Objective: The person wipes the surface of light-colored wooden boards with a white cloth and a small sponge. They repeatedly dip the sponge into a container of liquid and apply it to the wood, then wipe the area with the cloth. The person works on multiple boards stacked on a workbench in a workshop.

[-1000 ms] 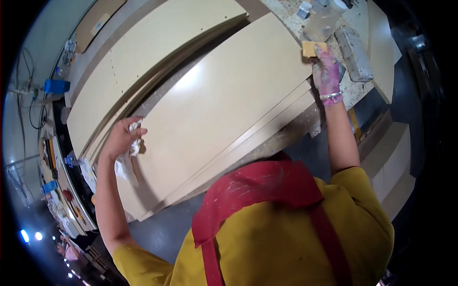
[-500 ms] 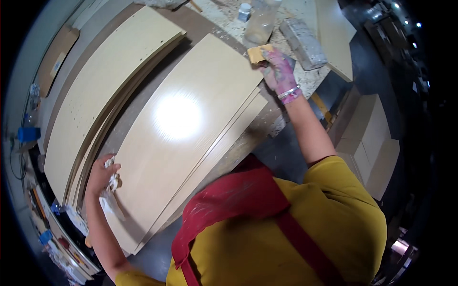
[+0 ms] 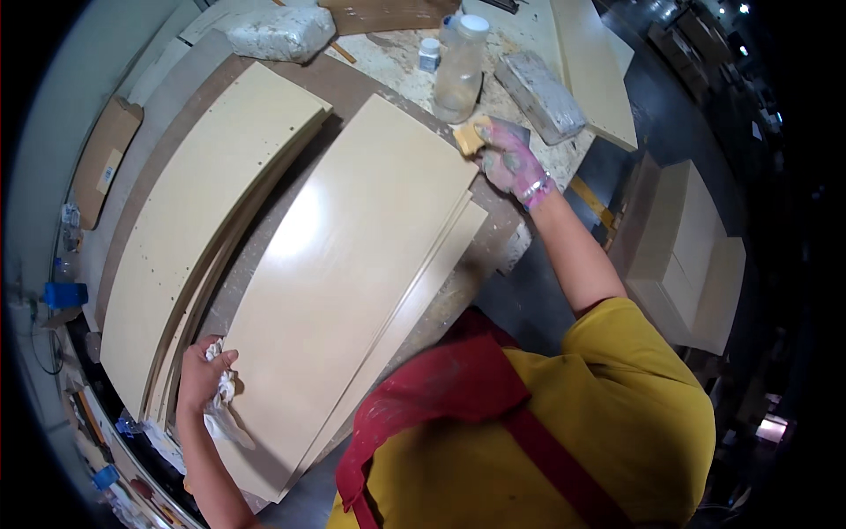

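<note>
My right hand, pink-coloured with grey smears, is closed around a tan sponge-like block at the far right corner of the top cream panel. A flat grey piece shows just behind its fingers; I cannot tell whether it is held too. At the panel's near left edge, my left hand is closed on a crumpled white cloth that hangs down over the panel. Glossy and smooth, the panel lies on other similar panels, whose edges show along its right side.
Left of it lies another stack of curved panels with small holes. Beyond are a plastic-wrapped white bundle, a clear bottle, a small white-capped jar and a wrapped grey block. An open cardboard box stands right of the table.
The view has shifted, so the table sits lower in it and more of its far side shows. Both hands keep their holds at about the same places on the panel.
</note>
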The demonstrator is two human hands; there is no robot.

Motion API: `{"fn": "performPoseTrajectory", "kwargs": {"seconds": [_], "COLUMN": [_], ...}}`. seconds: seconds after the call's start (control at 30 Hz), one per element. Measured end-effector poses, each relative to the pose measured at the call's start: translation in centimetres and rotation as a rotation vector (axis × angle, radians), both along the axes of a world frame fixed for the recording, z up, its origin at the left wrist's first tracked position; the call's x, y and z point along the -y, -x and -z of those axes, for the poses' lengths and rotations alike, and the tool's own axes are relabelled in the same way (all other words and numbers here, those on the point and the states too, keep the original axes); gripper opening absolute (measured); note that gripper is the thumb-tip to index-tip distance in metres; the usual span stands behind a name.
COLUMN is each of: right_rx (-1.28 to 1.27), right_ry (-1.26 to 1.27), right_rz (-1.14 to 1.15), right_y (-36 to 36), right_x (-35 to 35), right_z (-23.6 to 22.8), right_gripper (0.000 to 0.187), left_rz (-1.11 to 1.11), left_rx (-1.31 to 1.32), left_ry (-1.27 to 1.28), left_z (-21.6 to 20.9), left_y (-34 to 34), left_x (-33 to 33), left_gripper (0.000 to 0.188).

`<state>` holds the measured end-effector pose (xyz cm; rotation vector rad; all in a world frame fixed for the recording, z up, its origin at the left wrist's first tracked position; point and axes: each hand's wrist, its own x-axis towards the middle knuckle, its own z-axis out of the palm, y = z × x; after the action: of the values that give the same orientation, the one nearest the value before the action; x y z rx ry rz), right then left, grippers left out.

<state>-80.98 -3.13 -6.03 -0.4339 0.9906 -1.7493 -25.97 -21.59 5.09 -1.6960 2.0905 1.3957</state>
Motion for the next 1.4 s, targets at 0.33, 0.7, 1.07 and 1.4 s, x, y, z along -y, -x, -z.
{"fn": "performPoseTrajectory", "kwargs": {"seconds": [0.33,0.7,1.07,1.4], "right_rx": [0.024,0.263,0.357,0.356], "right_ry": [0.231,0.535,0.488,0.602], "right_rz": [-0.182,-0.305,-0.429,-0.328], "right_y": [-0.1,-1.8,2.1,-1.0], "right_x": [-2.7,6.5,22.5,17.0], "right_z": [-0.7,-6.3,-12.3,-10.7], "right_gripper": [0.049,0.050,0.045,0.049], "left_rz": [-0.004,-0.014,-0.073,0.254], "left_rx": [0.151,0.094,0.124,0.271], "left_ry": [0.478,1.101,1.268,1.755], "left_z": [-8.7,-23.3,-25.7,-17.4], "left_y": [0.3,-4.3,-6.3,-6.5], "left_x": [-7.6,-4.4,10.1,11.8], "left_gripper": [0.031,0.033,0.037,0.025]}}
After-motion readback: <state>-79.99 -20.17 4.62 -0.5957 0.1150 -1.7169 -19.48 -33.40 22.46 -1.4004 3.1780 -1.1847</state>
